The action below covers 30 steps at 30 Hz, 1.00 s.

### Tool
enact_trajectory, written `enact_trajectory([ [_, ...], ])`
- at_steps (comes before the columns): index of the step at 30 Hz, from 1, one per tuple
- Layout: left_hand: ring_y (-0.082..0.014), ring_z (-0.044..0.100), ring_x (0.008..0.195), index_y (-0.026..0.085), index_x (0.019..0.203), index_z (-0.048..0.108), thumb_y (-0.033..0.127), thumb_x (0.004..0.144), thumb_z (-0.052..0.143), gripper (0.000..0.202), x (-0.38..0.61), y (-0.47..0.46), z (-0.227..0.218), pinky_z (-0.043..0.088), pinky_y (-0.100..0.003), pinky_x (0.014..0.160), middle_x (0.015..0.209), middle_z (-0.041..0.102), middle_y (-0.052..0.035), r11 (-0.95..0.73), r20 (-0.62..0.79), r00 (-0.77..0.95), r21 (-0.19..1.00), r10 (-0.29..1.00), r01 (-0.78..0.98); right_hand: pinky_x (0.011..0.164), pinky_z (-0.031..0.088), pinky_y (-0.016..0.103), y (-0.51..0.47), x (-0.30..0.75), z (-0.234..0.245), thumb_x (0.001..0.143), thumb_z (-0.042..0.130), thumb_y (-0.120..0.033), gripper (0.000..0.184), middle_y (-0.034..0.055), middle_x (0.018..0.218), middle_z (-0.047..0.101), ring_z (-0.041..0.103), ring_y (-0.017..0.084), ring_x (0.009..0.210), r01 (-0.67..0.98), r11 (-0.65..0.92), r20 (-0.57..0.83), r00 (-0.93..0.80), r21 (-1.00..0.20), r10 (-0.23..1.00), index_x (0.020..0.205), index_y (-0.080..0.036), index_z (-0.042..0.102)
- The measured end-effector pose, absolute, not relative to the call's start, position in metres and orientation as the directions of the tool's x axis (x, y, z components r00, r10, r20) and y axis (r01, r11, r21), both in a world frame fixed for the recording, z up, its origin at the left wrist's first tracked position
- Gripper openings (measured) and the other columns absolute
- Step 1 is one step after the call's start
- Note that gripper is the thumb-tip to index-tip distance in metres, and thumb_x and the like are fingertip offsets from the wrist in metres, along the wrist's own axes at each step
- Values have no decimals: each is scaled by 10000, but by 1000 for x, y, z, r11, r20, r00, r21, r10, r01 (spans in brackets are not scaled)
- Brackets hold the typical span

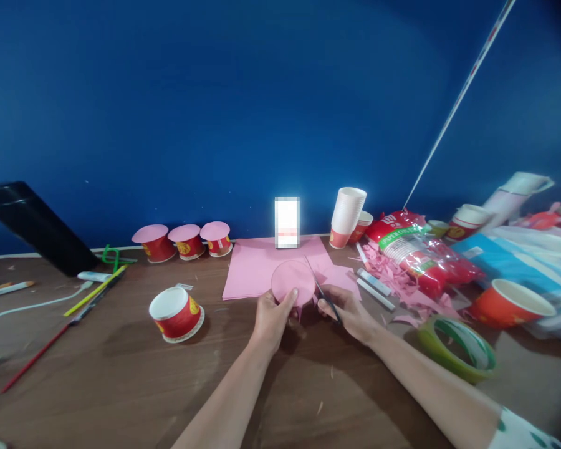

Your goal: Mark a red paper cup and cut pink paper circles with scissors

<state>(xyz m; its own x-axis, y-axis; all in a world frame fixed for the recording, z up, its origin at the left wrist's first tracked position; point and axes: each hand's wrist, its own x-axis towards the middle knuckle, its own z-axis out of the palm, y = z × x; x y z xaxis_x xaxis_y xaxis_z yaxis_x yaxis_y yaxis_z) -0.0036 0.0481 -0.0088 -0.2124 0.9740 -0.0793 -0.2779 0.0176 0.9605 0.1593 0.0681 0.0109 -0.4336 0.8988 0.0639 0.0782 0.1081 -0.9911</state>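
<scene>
Between the thumb and fingers of my left hand [274, 313] is a round piece of pink paper [287, 277], held above the table. My right hand [350, 312] is closed on a pair of scissors [330, 305] with dark handles, its thin blades at the right edge of the circle. A small strip of pink paper hangs below the circle. Behind both hands lies a stack of pink paper sheets [247, 268]. To the left, a cut-down red paper cup [177, 313] rests upside down, its white base up.
Three red cups with pink paper tops [185, 234] line the wall. A bright phone [287, 222] stands behind the sheets. At right are stacked paper cups [348, 212], a red cup package [406, 249], pink scraps and a tape roll [458, 349]. Pencils [96, 290] and a black cylinder [42, 227] lie left.
</scene>
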Motion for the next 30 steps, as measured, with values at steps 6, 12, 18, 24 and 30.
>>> enact_trajectory([
  [6, -79, 447, 389, 94, 681, 589, 410, 637, 670, 329, -4, 48, -8, 349, -192, 382, 465, 525, 8, 7, -67, -206, 960, 976, -280, 557, 383, 228, 68, 160, 10, 719, 628, -456, 385, 0, 680, 513, 462, 112, 611, 60, 104, 67, -441, -993, 895, 931, -138, 575],
  [12, -77, 445, 385, 98, 655, 581, 413, 625, 679, 331, -4, 48, -8, 346, -191, 378, 459, 524, 12, 8, -71, -213, 959, 974, -283, 521, 352, 225, 70, 161, 7, 733, 616, -452, 375, -13, 645, 494, 443, 105, 575, 68, 122, 79, -449, -990, 890, 933, -135, 591],
  [18, -79, 445, 383, 94, 687, 585, 409, 625, 681, 335, -3, 48, -8, 353, -195, 364, 466, 524, 13, 30, -95, -211, 955, 973, -294, 503, 323, 222, 70, 160, 8, 735, 619, -439, 358, -26, 610, 457, 412, 97, 551, 84, 136, 86, -440, -987, 894, 905, -126, 582],
  [24, -78, 447, 375, 103, 687, 588, 406, 617, 688, 327, -3, 47, -7, 360, -193, 363, 455, 519, 24, 22, -94, -208, 946, 974, -324, 487, 326, 218, 70, 161, 6, 746, 602, -454, 349, -21, 610, 465, 414, 94, 546, 113, 154, 90, -438, -982, 895, 876, -131, 577],
  [30, -81, 440, 356, 113, 691, 587, 417, 613, 688, 329, -3, 48, -9, 367, -201, 346, 446, 513, 30, 29, -103, -203, 940, 974, -341, 486, 321, 215, 71, 162, 5, 745, 607, -445, 323, -25, 595, 470, 410, 90, 535, 124, 190, 120, -430, -974, 895, 842, -137, 598],
])
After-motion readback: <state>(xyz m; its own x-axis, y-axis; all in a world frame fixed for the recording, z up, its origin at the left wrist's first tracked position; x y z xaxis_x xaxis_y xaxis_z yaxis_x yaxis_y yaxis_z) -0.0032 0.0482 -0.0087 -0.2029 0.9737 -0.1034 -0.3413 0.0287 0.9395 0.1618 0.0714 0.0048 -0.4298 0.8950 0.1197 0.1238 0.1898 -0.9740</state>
